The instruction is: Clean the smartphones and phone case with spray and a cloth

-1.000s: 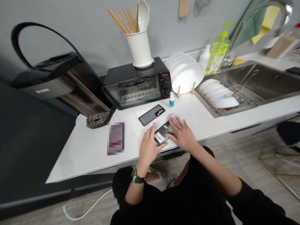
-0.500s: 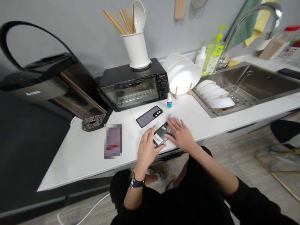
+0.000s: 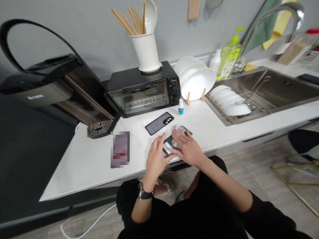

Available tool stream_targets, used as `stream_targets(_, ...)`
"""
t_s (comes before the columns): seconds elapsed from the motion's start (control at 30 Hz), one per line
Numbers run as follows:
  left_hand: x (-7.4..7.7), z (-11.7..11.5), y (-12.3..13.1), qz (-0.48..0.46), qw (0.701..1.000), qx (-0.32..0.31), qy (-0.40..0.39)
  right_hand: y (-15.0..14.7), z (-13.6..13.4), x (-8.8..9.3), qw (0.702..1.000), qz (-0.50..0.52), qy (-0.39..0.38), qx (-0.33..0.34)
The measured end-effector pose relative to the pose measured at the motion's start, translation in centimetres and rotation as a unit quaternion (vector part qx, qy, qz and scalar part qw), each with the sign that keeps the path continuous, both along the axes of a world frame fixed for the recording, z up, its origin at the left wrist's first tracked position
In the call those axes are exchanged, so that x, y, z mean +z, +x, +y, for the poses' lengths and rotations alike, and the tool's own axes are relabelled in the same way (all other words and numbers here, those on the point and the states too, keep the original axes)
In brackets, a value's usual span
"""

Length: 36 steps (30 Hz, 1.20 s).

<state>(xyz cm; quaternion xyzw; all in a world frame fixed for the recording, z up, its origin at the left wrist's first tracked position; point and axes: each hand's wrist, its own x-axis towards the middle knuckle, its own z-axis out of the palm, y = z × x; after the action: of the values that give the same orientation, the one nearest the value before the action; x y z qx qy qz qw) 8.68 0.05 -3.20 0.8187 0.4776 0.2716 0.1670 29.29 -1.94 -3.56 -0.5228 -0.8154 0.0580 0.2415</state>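
Note:
A dark phone (image 3: 167, 148) lies on the white counter (image 3: 99, 177), a white barcode label at its left end. My left hand (image 3: 157, 154) grips this end, with fingers along the far edge and thumb along the near edge. Under the fingers of my right hand (image 3: 188, 147) is a pale wiping cloth (image 3: 176, 127), pressed against the phone's surface; most of it is hidden. Just behind the phone is a dark-rimmed phone case (image 3: 158, 123) with camera cut-outs. Beyond it, a small white spray bottle (image 3: 180, 109) with a blue label stands upright.
A blurred-out flat object (image 3: 121, 149) lies at left, near a black drink machine (image 3: 99, 128). Behind are a toaster oven (image 3: 144, 96), a chopstick holder (image 3: 146, 51) and racked plates (image 3: 196, 84). The sink (image 3: 281, 88) with bowls (image 3: 230, 99) is at right.
My right hand has slid left along the phone with the cloth, uncovering the phone's right end. My left hand keeps its hold in place.

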Motion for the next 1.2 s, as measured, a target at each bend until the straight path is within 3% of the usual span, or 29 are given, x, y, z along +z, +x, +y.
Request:
stream_targets(0.07,0.1,-0.1,-0.2,-0.005,1.000,-0.014,-0.002,-1.5,-0.5,0.2,0.994,0.009,-0.018,0.112)
stream_targets(0.13,0.1,-0.1,-0.2,-0.006,1.000,-0.019,-0.004,-1.6,-0.7,0.2,0.989,0.011,-0.027,0.145)
stream_targets(0.27,0.2,-0.1,0.0,-0.001,1.000,0.005,-0.010,0.5,-0.4,-0.2,0.999,-0.009,-0.004,-0.042)
stream_targets(0.3,0.2,-0.1,0.1,-0.001,1.000,0.008,-0.012,0.7,-0.5,-0.3,0.998,-0.014,0.000,-0.056)
stream_targets(0.43,0.2,-0.1,0.0,-0.003,1.000,-0.006,-0.011,0.1,-1.3,-0.4,0.995,-0.021,-0.005,0.102)
stream_targets(0.47,0.2,-0.2,0.0,-0.003,1.000,-0.010,-0.009,-0.1,-1.3,-0.4,0.994,-0.020,-0.007,0.110)
stream_targets(0.6,0.2,-0.2,0.0,-0.005,1.000,-0.001,-0.004,-0.8,-0.8,-0.4,0.999,-0.012,0.000,-0.045)
stream_targets(0.67,0.2,-0.2,-0.1,-0.008,1.000,-0.004,-0.011,-1.5,-0.9,-0.2,1.000,-0.006,-0.003,-0.019)
stream_targets(0.77,0.2,-0.2,-0.2,-0.006,1.000,-0.018,-0.013,-2.2,-1.2,0.1,0.994,0.001,-0.020,0.104)
stream_targets(0.83,0.1,-0.2,-0.1,-0.003,1.000,-0.017,-0.006,-2.1,-1.1,0.2,0.997,0.000,-0.020,0.071)
stream_targets(0.93,0.1,-0.3,0.0,0.002,1.000,-0.003,-0.001,-1.5,-0.9,0.2,0.998,-0.012,-0.001,-0.059)
stream_targets(0.97,0.1,-0.3,0.0,0.004,1.000,0.000,-0.002,-1.5,-0.9,0.2,0.998,-0.015,0.000,-0.058)
stream_targets(1.1,0.2,-0.3,-0.1,0.008,1.000,-0.015,-0.011,-1.9,-1.5,0.5,0.995,-0.014,-0.027,0.092)
stream_targets(1.13,0.3,-0.3,-0.1,0.010,1.000,-0.015,-0.009,-1.9,-1.5,0.5,0.996,-0.012,-0.028,0.083)
stream_targets(1.2,0.4,-0.4,-0.1,0.014,1.000,-0.007,-0.002,-1.7,-1.3,0.6,1.000,-0.014,-0.018,-0.007)
